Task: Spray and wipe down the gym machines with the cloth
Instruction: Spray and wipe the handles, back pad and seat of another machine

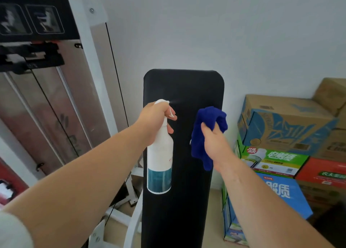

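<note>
The weight machine (46, 98) is standing idle on the far left. The left hand (157, 116) is curling round the spray bottle (160, 154), one finger squeezing the trigger and the nozzle aiming at the black pad (183, 90). Beside it, the blue cloth (206, 131) is sitting bunched in the gripping right hand (215, 137), in front of the pad. The smart play is misting lightly and evenly, then wiping before it runs.

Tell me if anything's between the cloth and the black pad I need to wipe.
Nothing visible. The right hand holds the cloth directly in front of the black pad; the spray bottle in the left hand is off to the cloth's left.
</note>
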